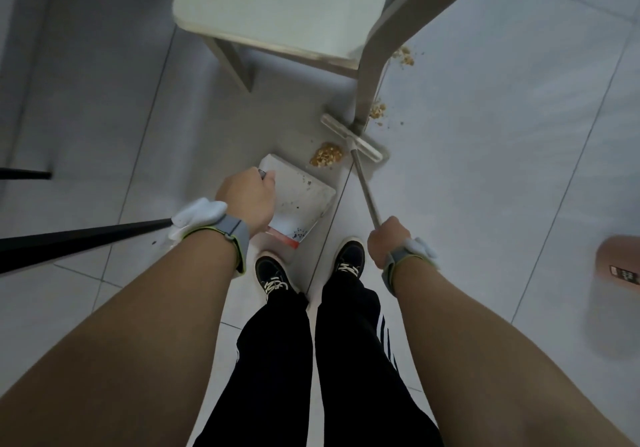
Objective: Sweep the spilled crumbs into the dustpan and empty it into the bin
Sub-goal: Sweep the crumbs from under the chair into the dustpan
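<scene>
A heap of tan crumbs lies on the white floor tiles just beyond the mouth of a white dustpan. My left hand grips the dustpan's handle and holds the pan low over the floor. My right hand is closed round the thin metal shaft of a broom, whose flat head rests on the floor just right of the heap. Two more patches of crumbs lie farther off beside the stool's leg.
A metal stool stands ahead, its slanted leg coming down by the broom head. A black pole crosses at left. My two shoes are below the dustpan. A brownish object sits at the right edge.
</scene>
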Demonstrator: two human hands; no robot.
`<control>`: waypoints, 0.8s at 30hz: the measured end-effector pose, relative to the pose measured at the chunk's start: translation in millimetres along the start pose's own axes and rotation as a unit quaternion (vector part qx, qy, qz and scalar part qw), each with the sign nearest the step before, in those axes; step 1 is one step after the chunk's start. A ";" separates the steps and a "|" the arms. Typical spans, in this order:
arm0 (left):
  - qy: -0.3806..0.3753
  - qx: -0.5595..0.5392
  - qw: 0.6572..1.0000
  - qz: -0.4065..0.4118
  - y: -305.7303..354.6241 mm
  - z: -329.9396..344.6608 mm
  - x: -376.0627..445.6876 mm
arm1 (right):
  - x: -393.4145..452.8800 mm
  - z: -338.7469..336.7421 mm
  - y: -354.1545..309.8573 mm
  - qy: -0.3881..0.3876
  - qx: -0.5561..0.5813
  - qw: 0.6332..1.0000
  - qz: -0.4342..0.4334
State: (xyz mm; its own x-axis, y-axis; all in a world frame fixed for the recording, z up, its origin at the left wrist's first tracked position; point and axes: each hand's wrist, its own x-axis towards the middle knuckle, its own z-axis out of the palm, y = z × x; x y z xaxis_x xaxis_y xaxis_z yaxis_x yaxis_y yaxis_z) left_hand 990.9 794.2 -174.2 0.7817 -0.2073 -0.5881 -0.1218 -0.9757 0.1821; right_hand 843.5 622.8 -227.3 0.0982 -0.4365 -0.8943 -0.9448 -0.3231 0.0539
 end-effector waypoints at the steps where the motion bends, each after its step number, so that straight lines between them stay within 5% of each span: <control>1: 0.002 0.007 1.000 0.001 1.0 1.4 1.9 | 3.3 0.8 -4.0 -0.001 -0.005 1.000 -0.010; 7: -0.007 0.036 0.999 0.033 6.8 3.7 12.3 | 20.7 -5.6 -2.1 -0.036 0.025 0.998 -0.041; 16: -0.010 0.068 0.997 0.039 40.8 1.9 33.2 | 6.7 -4.7 -17.9 0.016 0.081 0.995 -0.053; 24: -0.021 0.062 0.998 0.017 32.8 -2.8 40.2 | -34.9 9.8 -14.8 -0.098 -0.034 0.990 -0.100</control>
State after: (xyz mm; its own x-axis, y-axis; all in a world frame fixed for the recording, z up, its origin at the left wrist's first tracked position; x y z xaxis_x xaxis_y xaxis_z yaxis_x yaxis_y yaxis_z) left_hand 1020.0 754.1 -189.7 0.7494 -0.2405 -0.6170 -0.2249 -0.9688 0.1044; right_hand 850.9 651.1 -201.2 0.2134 -0.1896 -0.9584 -0.8887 -0.4452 -0.1098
